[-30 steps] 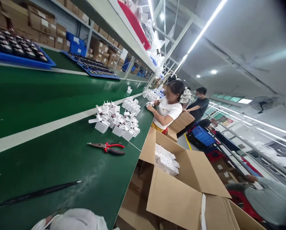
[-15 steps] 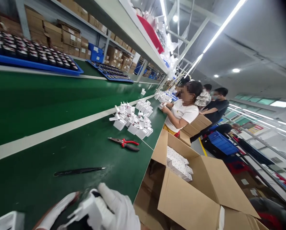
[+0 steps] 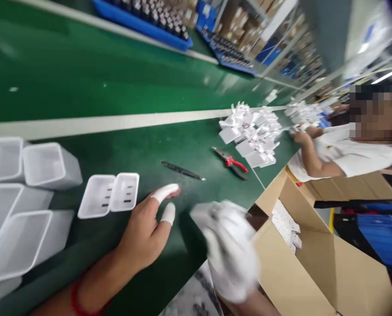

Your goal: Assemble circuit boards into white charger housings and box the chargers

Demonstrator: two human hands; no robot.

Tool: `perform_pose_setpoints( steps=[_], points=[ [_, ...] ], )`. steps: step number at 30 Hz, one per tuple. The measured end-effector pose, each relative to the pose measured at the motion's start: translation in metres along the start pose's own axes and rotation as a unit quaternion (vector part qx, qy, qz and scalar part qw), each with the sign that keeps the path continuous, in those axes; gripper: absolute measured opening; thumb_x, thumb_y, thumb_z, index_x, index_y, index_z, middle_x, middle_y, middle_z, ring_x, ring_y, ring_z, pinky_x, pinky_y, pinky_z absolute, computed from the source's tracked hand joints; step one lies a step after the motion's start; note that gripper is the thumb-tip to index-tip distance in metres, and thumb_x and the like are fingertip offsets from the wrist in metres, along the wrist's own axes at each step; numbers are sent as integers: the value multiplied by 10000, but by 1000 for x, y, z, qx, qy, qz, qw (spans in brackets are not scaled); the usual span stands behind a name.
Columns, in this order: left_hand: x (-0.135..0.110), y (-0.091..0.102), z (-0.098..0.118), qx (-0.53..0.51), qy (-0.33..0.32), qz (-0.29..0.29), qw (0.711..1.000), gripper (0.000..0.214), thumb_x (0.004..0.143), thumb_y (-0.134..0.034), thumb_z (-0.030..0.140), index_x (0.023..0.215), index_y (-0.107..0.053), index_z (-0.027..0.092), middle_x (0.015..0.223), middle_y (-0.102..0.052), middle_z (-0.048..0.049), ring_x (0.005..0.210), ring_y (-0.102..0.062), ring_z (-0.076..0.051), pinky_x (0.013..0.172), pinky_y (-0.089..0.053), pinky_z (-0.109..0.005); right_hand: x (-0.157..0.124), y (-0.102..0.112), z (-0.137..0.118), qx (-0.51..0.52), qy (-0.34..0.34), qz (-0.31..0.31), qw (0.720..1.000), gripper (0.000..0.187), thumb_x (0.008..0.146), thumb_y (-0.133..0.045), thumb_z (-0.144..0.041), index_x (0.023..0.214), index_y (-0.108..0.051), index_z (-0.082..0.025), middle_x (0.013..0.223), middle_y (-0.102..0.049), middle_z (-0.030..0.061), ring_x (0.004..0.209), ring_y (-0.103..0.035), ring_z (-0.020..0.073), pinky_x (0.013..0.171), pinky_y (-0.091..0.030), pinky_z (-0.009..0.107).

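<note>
My left hand (image 3: 146,232), with white finger covers on its thumb and index finger, is over the green bench (image 3: 143,149). Those fingers are apart and nothing is between them. To its right, my right hand (image 3: 232,250) wears a white glove and is smeared by motion. A blurred white plastic housing (image 3: 201,213) shows at its fingertips, and the hand appears closed on it. Beyond the hands lie black tweezers (image 3: 183,170) and red-handled pliers (image 3: 231,163). Left of my left hand sit two slotted white plastic shells (image 3: 97,196), side by side.
Several white plastic bins (image 3: 44,164) stand at left. A pile of white housings (image 3: 255,131) lies beyond the pliers. At right is an open carton (image 3: 314,245) with white pieces (image 3: 284,224) inside. A co-worker's arm (image 3: 321,162) is at far right. Blue trays (image 3: 143,24) line the back.
The view has swung left and down, bringing the bins and shells into sight. My left hand is now apart from my right hand, which has moved right with the white housing.
</note>
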State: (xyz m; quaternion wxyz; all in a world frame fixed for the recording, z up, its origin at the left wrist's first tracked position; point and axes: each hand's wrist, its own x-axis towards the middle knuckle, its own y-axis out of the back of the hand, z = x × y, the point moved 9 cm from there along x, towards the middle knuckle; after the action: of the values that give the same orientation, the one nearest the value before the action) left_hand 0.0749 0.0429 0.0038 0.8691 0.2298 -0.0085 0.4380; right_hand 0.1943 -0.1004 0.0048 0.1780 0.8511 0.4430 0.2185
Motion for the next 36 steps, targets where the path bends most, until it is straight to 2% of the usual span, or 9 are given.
perform_pose_setpoints(
  steps=[4,8,11,17,20,23,26,32,36],
  points=[
    [2,-1,-2,-17,19,17,1000,327,932,-432,244,1183,-592,108,1125,-722,-99,1072,-675,-189,989,-534,-330,-4,1,-5,-89,42,25,995,461,846,-675,-194,1274,-612,-353,1356,-613,73,1225,-609,290,942,-574,439],
    [-1,-3,-1,-42,11,23,999,320,932,-453,220,1177,-602,78,1114,-721,-107,1063,-674,-183,985,-526,-312,7,-8,-11,-51,25,-21,998,486,819,-711,-357,1290,-602,-309,1366,-599,98,1204,-621,312,864,-606,440],
    [-1,-2,2,-45,-5,30,999,321,928,-458,198,1177,-600,54,1109,-719,-117,1057,-674,-180,981,-519,-295,11,-4,-13,-37,15,-19,999,497,821,-697,-394,1298,-603,-290,1374,-590,108,1207,-616,328,893,-590,476],
    [1,-4,-2,-39,19,18,999,338,925,-468,228,1189,-603,64,1111,-721,-103,1061,-671,-171,990,-501,-274,2,31,-12,-6,-3,64,998,393,890,-613,-341,1272,-633,-253,1389,-577,110,1253,-580,338,1017,-499,563],
    [2,-4,-2,-32,17,11,999,343,917,-471,232,1191,-607,75,1116,-720,-92,1071,-666,-166,1000,-490,-261,10,39,1,95,-73,114,986,319,914,-601,-287,1222,-666,-239,1383,-588,93,1283,-558,308,1092,-433,551],
    [2,-5,-2,-20,17,7,1000,344,915,-472,236,1186,-614,79,1115,-719,-88,1073,-663,-160,998,-484,-248,26,11,20,222,-201,25,954,363,871,-682,-332,1220,-672,-232,1333,-632,85,1257,-580,289,1085,-453,484],
    [1,-4,-3,-12,20,8,1000,340,919,-466,236,1182,-617,81,1114,-720,-84,1077,-660,-151,994,-480,-231,37,-10,22,253,-237,-57,936,278,861,-699,-364,1113,-728,-250,1256,-683,50,1220,-604,260,1097,-439,434],
    [2,-3,4,5,-9,9,1000,335,919,-439,208,1166,-617,69,1084,-726,-86,1038,-676,-152,950,-513,-230,35,-15,34,258,-261,-41,929,241,864,-699,-335,1085,-735,-247,1271,-674,42,1194,-616,244,1084,-442,403],
    [3,-2,4,24,-4,10,1000,348,908,-430,223,1155,-622,70,1083,-732,-92,1048,-682,-180,960,-529,-273,35,-11,36,316,-237,-51,917,396,851,-697,-419,1202,-672,-239,1299,-654,75,1223,-600,264,1103,-428,434]
  ],
)
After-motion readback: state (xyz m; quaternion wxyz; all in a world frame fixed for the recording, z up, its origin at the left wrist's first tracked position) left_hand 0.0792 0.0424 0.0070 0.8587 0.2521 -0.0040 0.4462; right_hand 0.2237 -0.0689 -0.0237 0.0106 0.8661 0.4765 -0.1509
